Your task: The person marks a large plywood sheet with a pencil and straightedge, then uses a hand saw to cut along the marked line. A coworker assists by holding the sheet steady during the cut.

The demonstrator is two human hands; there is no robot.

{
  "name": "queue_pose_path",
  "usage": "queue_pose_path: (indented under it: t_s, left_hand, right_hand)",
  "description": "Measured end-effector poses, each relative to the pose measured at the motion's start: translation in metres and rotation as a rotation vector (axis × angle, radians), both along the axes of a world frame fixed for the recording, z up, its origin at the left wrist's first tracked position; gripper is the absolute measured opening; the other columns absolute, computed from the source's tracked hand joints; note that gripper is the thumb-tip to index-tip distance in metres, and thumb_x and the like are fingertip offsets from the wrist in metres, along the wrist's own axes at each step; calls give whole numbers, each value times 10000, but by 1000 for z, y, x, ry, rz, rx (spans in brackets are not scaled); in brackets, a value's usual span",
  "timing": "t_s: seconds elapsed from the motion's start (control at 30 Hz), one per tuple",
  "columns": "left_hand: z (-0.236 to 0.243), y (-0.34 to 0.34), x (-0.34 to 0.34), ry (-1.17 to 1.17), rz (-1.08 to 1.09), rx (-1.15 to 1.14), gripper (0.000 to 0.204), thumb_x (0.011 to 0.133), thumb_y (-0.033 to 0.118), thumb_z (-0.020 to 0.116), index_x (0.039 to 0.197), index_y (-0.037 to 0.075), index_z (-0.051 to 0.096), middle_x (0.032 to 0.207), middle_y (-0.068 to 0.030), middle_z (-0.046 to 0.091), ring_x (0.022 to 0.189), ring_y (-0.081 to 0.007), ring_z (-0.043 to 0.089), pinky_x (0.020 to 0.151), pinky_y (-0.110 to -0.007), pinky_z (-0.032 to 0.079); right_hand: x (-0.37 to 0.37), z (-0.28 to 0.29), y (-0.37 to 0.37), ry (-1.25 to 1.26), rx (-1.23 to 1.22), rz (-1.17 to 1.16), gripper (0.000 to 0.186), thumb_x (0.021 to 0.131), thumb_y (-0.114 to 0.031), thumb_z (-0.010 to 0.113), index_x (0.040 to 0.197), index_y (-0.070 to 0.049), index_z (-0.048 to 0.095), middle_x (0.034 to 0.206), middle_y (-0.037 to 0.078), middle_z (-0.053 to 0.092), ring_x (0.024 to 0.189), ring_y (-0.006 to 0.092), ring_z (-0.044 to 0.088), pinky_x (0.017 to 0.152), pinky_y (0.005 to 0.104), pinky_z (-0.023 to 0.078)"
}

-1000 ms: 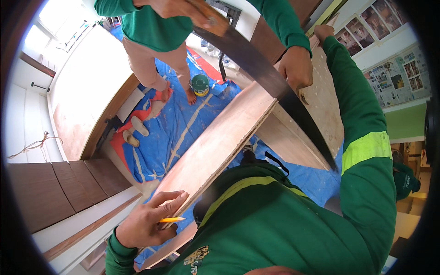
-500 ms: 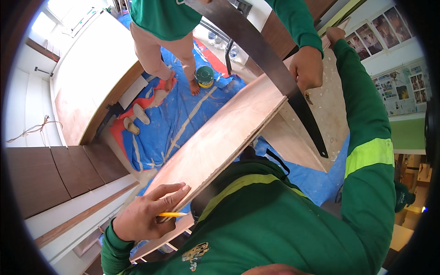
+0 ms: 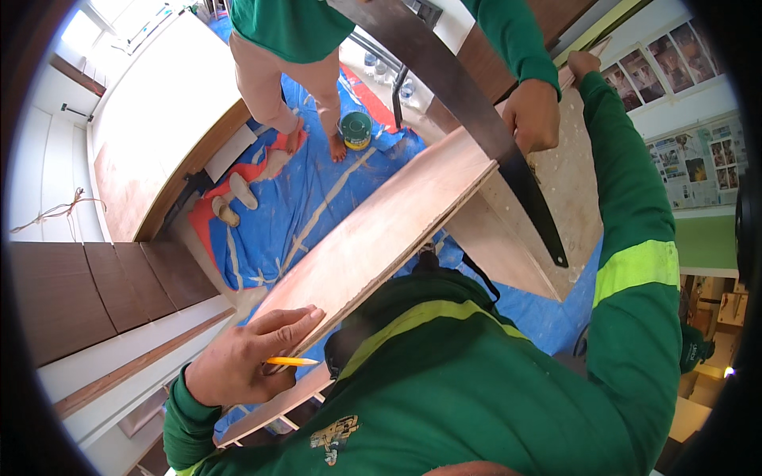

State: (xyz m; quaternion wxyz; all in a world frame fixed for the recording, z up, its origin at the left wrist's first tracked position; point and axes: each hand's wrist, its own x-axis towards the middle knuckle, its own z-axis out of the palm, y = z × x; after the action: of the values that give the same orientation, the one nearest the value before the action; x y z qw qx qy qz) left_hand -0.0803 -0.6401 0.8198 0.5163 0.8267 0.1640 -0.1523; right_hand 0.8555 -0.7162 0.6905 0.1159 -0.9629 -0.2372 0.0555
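Note:
A long plywood board [image 3: 373,230] slants from the lower left toward the upper right. At its near end my left hand [image 3: 250,357] is closed around the edge, with a yellow pencil [image 3: 291,361] held among the fingers. My right arm reaches far to the upper right, where my right hand [image 3: 583,63] is closed on the board's far part; its fingers are partly hidden. Between my hands, a handsaw's dark blade [image 3: 464,103] crosses the board at its edge, tip pointing down. A co-worker's hand [image 3: 532,115] is beside the blade, on the board. The saw's handle is out of view.
Another plywood piece [image 3: 508,254] lies lower, under the saw tip. Blue sheeting [image 3: 317,190] covers the floor, bearing a green-lidded bucket [image 3: 355,129] near the co-worker's bare feet and a pair of shoes [image 3: 242,191]. A large pale panel [image 3: 167,111] stands at left.
My left hand, with the pencil, sits slightly lower and farther left in view. The saw tip appears a little higher, and the whole view has shifted slightly.

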Motion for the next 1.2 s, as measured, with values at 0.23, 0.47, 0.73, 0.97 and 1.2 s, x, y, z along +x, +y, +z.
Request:
queue_pose_path:
  t_s: [0.23, 0.47, 0.73, 0.97, 1.2]
  left_hand:
    - [-1, -1, -2, -29, 20, -34, 882, 795, 32, 761, 1642, 138, 536, 1517, -216, 630, 1201, -406, 717, 953, -431, 618]
    - [-9, 8, -6, -92, 8, 36, 962, 688, 29, 824, 1613, 111, 573, 1517, -213, 652, 1021, -370, 790, 901, -410, 644]
    - [-8, 10, -5, -94, 26, -4, 910, 789, 69, 776, 1655, 183, 518, 1523, -189, 639, 1114, -398, 744, 954, -455, 624]
    - [-7, 15, -15, -75, 4, -24, 865, 871, 121, 767, 1683, 171, 473, 1575, -172, 606, 1207, -390, 714, 994, -452, 607]
    - [-23, 2, -26, -281, -10, 101, 839, 893, 91, 661, 1697, 149, 425, 1517, -193, 621, 1091, -404, 724, 933, -472, 613]
  right_hand:
    - [-49, 39, -8, -655, -768, 394, 299, 923, -266, 684, 1016, 10, 755, 1082, 145, 815, 1020, 318, 769, 867, 495, 580]
    - [-76, 39, 8, 288, 565, -293, 486, 997, -332, 451, 1108, 84, 676, 1087, 239, 753, 1001, 348, 741, 883, 492, 582]
    - [-28, 41, -20, -806, -716, 588, 516, 671, -233, 965, 1094, -83, 710, 1112, 197, 774, 1064, 415, 739, 902, 508, 610]
    - [9, 25, -21, -743, -752, 497, 597, 634, -188, 981, 1122, -51, 665, 1075, 253, 753, 1052, 483, 718, 842, 580, 583]
    - [35, 9, -21, -696, -753, 466, 248, 876, -213, 804, 1047, -70, 696, 1059, 196, 781, 989, 373, 757, 816, 512, 591]
